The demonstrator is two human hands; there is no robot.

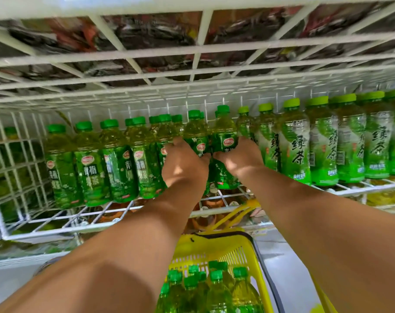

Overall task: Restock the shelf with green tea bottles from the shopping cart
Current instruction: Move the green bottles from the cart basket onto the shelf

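Two bare forearms are showing, with no sleeve, watch or band on either. The left hand (184, 163) and right hand (239, 158) are wearing no gloves or rings.

- Two bare hands, the left hand (184, 162) and the right hand (239, 157), each wrapped around one bottle on the wire shelf (115, 219)
- Dark-green-capped plum tea bottles (91, 163) standing on the shelf: about ten caps can be made out across front and back rows; the ones behind are partly hidden, so the count is rough
- Lighter-capped green tea bottles (296, 145) to the right: eight in view, the last cut off by the frame edge
- One yellow basket (244, 249)
- Bottles in the basket (216, 288): about nine caps visible
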